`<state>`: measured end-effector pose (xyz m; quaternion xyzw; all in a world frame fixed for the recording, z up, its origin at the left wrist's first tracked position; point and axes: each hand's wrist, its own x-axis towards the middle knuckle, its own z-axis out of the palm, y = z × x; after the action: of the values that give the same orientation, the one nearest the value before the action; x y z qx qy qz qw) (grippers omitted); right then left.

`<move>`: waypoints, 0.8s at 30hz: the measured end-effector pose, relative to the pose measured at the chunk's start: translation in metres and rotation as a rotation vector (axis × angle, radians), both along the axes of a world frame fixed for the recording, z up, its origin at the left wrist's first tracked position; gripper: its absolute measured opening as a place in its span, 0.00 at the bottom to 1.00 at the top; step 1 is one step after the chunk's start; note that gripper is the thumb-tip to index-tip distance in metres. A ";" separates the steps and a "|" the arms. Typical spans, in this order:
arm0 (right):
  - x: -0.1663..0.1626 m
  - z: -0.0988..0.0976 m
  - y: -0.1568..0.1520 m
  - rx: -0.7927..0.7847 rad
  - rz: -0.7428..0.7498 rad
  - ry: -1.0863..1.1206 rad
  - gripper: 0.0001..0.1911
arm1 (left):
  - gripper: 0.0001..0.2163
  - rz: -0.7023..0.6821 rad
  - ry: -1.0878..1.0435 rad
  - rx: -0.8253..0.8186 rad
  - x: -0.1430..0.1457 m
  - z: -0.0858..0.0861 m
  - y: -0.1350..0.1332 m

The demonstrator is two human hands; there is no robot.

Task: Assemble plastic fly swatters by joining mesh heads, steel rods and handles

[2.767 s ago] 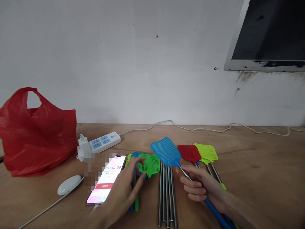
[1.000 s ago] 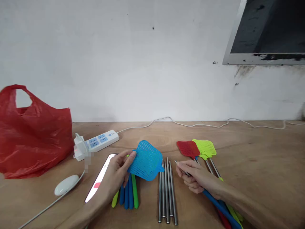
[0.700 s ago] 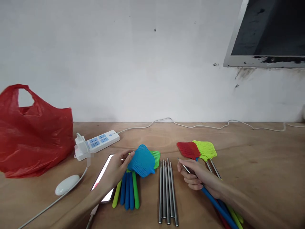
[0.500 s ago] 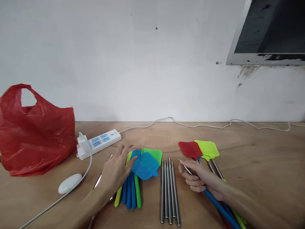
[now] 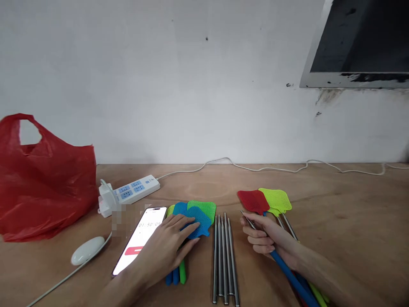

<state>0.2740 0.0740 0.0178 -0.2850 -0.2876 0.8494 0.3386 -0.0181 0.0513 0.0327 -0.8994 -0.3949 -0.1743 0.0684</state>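
Note:
My left hand (image 5: 174,243) lies over the pile of fly swatter heads, fingers stretched out on the top blue swatter head (image 5: 200,219) and thumb apart below it. A green swatter head (image 5: 206,209) shows behind, and blue and green handles (image 5: 182,273) stick out below the hand. In my right hand (image 5: 268,238) is a metal rod with a blue handle (image 5: 295,279); the fingers wrap round it and its thin tip points up and left. Between the hands lie several bare metal rods (image 5: 223,260) side by side.
Beyond my right hand lie swatters with a red head (image 5: 252,200) and a yellow head (image 5: 277,200). A lit phone (image 5: 140,238), white power strip (image 5: 137,189), white mouse-shaped device (image 5: 87,250) and red plastic bag (image 5: 47,183) are on the left. A cable (image 5: 265,169) runs along the wall.
My left hand has moved right and down onto the blue swatter head, uncovering the phone. My right hand keeps its grip on the rod. The view has shifted slightly.

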 end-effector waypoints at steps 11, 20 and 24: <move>0.003 -0.002 0.001 0.007 -0.026 0.011 0.14 | 0.23 0.075 -0.043 0.151 -0.013 -0.007 0.013; -0.003 0.004 -0.002 0.223 -0.382 -0.100 0.18 | 0.21 0.131 -0.139 -0.092 -0.012 -0.006 0.009; -0.002 0.006 -0.003 0.308 -0.559 -0.229 0.20 | 0.16 0.091 -0.186 -0.077 -0.009 0.000 0.006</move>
<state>0.2720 0.0715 0.0237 -0.3917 -0.3596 0.6327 0.5630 -0.0267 0.0569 0.0328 -0.8624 -0.4465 -0.2385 0.0047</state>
